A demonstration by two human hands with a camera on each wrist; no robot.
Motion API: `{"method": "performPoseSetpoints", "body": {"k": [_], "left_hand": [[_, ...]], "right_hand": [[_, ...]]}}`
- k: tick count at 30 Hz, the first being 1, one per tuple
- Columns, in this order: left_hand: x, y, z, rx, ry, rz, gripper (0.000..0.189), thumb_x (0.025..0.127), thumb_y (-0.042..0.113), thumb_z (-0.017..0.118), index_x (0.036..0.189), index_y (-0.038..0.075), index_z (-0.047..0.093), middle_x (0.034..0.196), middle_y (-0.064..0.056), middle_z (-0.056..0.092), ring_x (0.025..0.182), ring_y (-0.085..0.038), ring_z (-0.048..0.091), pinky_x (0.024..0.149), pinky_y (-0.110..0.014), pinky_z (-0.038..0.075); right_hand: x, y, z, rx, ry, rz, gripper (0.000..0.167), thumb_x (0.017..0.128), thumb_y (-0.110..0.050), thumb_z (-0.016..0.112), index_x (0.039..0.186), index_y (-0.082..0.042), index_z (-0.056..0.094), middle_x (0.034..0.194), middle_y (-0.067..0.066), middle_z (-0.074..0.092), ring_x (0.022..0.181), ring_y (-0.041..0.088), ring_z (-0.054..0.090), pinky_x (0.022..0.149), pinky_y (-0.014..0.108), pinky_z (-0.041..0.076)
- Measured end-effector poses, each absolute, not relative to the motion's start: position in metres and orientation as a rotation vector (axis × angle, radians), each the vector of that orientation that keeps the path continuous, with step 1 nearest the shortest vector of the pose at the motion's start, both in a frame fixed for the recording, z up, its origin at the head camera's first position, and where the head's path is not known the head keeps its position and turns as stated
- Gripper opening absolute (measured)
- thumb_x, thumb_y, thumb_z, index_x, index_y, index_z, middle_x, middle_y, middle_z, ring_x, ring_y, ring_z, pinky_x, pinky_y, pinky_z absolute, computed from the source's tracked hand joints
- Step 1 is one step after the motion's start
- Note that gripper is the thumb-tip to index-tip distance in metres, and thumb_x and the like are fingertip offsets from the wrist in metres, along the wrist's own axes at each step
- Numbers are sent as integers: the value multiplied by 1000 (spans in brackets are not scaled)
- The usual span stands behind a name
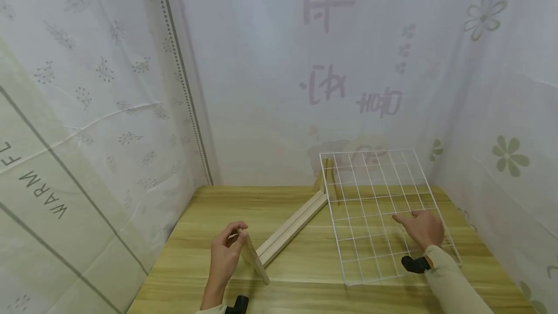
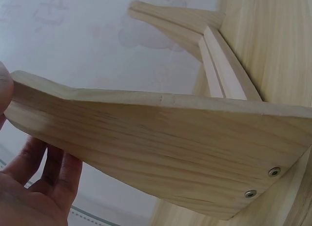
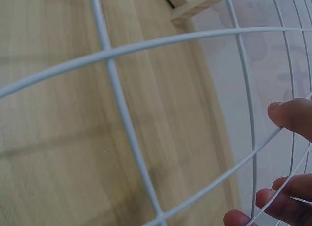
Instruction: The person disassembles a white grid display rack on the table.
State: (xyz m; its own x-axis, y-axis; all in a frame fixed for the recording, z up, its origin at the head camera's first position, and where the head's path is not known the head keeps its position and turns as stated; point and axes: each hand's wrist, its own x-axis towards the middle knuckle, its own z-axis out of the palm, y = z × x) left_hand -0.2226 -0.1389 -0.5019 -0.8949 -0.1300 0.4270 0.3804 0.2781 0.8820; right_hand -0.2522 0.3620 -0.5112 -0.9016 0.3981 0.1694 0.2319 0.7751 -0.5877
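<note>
My left hand (image 1: 224, 256) pinches the narrow upper end of a flat wooden end piece (image 2: 170, 143) between thumb and fingers. This piece belongs to a wooden stand; two long parallel rails (image 1: 293, 229) run from it to a second end piece (image 1: 330, 182) farther back. Two metal screw heads (image 2: 262, 183) show near the lower edge of the held piece. On the right, my right hand (image 1: 423, 229) holds a white wire grid panel (image 1: 334, 220) near its right side, with thumb and fingertips at the wires (image 3: 268, 141). The grid slants over the tabletop and overlaps the far end piece in the head view.
The wooden tabletop (image 1: 192, 241) ends at the back against a printed white curtain (image 1: 253, 86). More printed curtains hang along the left (image 1: 109, 125) and right (image 1: 501, 110) sides. A black wrist device (image 1: 415, 264) sits by my right wrist, another (image 1: 239, 304) by my left.
</note>
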Motion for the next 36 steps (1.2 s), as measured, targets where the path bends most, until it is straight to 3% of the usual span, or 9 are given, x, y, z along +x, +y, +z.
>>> {"method": "performPoseSetpoints", "body": {"k": [7,11,13,17,19,21,23,26,36], "left_hand": [[-212,-137,-504,-267,-2166,-1619,9,92,4,70,100,9,69,102,3,69,95,-2,61,89,-18,55],[-205,-131,-506,-296,-2143,-1636,9,89,0,72,97,3,68,98,10,67,92,-2,63,84,-20,56],[-201,-127,-506,-312,-2133,-1647,10,88,1,73,97,3,68,96,8,68,90,-3,64,82,-21,56],[-194,-120,-505,-334,-2125,-1650,12,86,2,75,95,6,68,93,0,69,85,-4,64,80,-22,56],[-191,-115,-505,-335,-2124,-1645,14,85,1,76,93,9,68,92,-2,69,83,-4,64,79,-22,55],[-188,-110,-505,-340,-2139,-1621,18,83,1,77,92,13,67,91,-2,70,82,-3,63,80,-22,54],[-185,-104,-506,-348,-2148,-1610,21,82,0,77,91,16,66,90,0,70,81,-3,63,80,-23,54],[-179,-95,-506,-366,-2165,-1577,21,82,4,79,91,18,65,89,3,70,82,-3,62,82,-24,54],[-170,-70,-510,-491,-2087,-1398,19,81,13,82,90,11,65,85,8,66,78,1,55,73,-23,52]], "right_hand": [[-246,372,-524,-473,-2753,821,75,83,-52,75,117,14,66,122,33,63,80,38,68,54,32,48],[-245,377,-527,-438,-2818,765,74,84,-52,73,119,14,65,123,35,62,95,50,66,65,45,56],[-244,379,-527,-424,-2841,741,74,85,-52,73,119,13,65,123,36,62,102,55,63,69,50,56],[-246,381,-528,-414,-2845,714,67,83,-51,75,109,11,70,112,36,67,82,45,67,57,41,52],[-247,381,-529,-420,-2842,716,59,82,-49,76,90,9,71,89,30,71,68,33,63,51,35,45],[-247,380,-530,-428,-2835,726,53,82,-47,77,68,2,63,65,16,62,59,23,53,48,31,37],[-247,378,-532,-432,-2832,725,53,81,-46,77,56,-9,48,55,2,45,55,18,43,47,29,31],[-247,377,-534,-427,-2841,716,57,81,-45,77,54,-18,34,53,-6,30,53,14,33,47,28,27],[-247,371,-538,-372,-2940,736,60,79,-42,78,52,-21,29,53,-9,22,51,8,21,46,24,24]]}}
